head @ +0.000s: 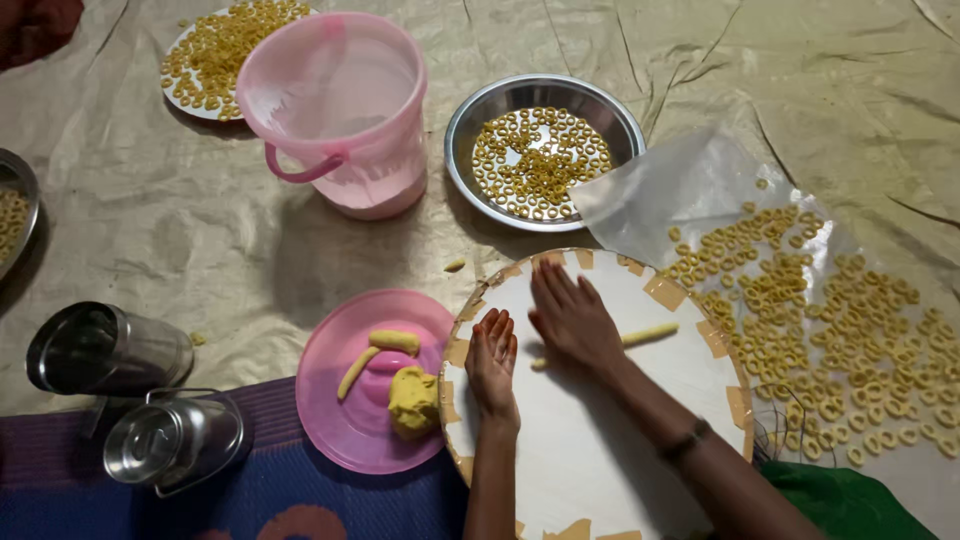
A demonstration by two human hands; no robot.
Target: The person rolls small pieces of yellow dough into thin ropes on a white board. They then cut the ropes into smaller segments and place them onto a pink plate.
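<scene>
- Right hand [572,318] flat and open, palm down on a thin yellow dough rope [648,334] lying across the round white board with tan tape patches at its rim [665,293] — rope only partly rolled, one end poking out beyond the fingers.
- Left hand [492,358] open too, fingers straight, resting on the board's near-left part, gripping nothing.
- Done already: many small yellow dough rings spread on the clear plastic sheet [655,190] to the right, more in the round steel bowl [480,112], more on the white plate [183,43] at top left.
- Left to shape: a lump of yellow dough [413,400] and two short dough rolls [393,341] on the pink plastic plate [345,430] just beside the board.
- Judged from that — well along, a small share of dough remaining.
- Also on the floor cloth: pink plastic bucket [345,110], two lidded steel tins [150,400], both apart from the hands.
</scene>
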